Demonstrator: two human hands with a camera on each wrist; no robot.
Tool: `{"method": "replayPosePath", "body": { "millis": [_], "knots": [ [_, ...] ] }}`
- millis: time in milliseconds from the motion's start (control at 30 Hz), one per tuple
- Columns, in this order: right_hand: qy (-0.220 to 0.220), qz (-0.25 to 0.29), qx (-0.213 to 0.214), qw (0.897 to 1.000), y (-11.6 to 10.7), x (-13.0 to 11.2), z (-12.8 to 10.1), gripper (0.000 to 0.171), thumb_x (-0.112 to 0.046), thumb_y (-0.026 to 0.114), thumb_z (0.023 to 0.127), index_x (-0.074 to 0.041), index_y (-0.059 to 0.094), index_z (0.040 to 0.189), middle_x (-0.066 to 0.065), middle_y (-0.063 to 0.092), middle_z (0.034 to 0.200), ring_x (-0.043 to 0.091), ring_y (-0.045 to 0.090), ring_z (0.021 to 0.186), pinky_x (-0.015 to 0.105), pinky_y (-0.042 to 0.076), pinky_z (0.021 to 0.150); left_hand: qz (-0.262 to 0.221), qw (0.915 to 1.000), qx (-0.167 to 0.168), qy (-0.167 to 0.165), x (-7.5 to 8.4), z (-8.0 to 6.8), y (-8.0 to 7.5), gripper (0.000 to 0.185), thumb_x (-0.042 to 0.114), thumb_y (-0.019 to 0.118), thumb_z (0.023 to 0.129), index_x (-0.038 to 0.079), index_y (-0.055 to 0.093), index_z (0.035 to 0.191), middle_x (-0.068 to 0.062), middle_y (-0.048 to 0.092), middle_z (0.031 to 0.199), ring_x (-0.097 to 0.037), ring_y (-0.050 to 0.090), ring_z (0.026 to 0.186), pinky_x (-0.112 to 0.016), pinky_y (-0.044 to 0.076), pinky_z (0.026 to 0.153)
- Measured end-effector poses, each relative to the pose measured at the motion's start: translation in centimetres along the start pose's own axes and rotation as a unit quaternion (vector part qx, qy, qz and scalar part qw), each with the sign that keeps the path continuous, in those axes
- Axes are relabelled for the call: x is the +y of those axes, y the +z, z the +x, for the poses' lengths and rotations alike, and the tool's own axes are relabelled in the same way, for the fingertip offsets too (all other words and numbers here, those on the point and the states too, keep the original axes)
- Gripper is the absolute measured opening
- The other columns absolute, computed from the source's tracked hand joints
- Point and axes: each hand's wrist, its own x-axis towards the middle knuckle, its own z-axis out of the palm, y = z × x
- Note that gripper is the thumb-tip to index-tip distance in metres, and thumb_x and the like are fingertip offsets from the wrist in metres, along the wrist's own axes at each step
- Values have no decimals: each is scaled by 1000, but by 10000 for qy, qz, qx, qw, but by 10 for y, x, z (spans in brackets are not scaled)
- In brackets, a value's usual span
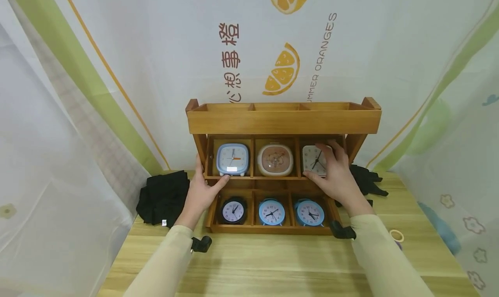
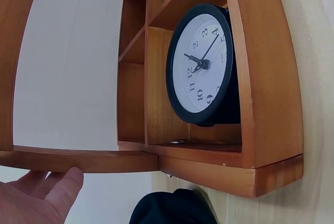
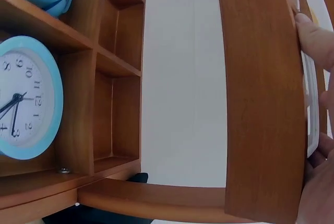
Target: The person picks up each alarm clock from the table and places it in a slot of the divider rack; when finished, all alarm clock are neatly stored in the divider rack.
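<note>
The shelf point(image 1: 283, 123) is smooth varnished wood, the black clock point(image 2: 201, 65) glossy plastic, the table point(image 1: 273, 266) matt pale wood.

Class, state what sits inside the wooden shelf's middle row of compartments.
Three square clocks: a blue one on the left, a beige one in the centre, and a white one on the right, partly covered by the right hand; its right side is hidden.
</note>
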Motion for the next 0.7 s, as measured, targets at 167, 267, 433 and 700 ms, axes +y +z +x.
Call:
{"method": "replayPosePath", "body": {
  "millis": [167,267,433,700],
  "knots": [
    [-13,-62,-39,10000,-1,-1,-4,84,-34,83,90,-5,40,156,29,18,165,52,16,151,77,32,107,25,10000,20,44,-2,-1,0,125,73,70,87,32,-17,165,-15,16,173,-40,30,154,-61,33,118],
    [-50,-77,-86,9999,-2,-1,-4,86,-37,83,89,-6,39,157,28,15,167,52,15,152,78,32,107,10,10000,30,53,-2,-1,-1,125,73,70,87,32,-18,165,-15,16,173,-40,30,154,-60,33,118],
    [-275,-122,-112,9995,-2,2,-7,92,-39,86,87,-9,38,160,26,10,170,54,11,153,79,32,105,-51,10000,13,59,-2,0,1,124,72,70,87,32,-17,165,-14,14,173,-39,29,154,-60,33,119],
    [-1053,-177,125,9942,-1,8,-24,102,-53,87,81,-9,39,160,26,14,170,53,12,154,77,17,115,-175,9998,26,128,-3,0,2,124,68,71,89,32,-20,165,-16,10,174,-41,28,155,-61,32,119]
  ]
}}
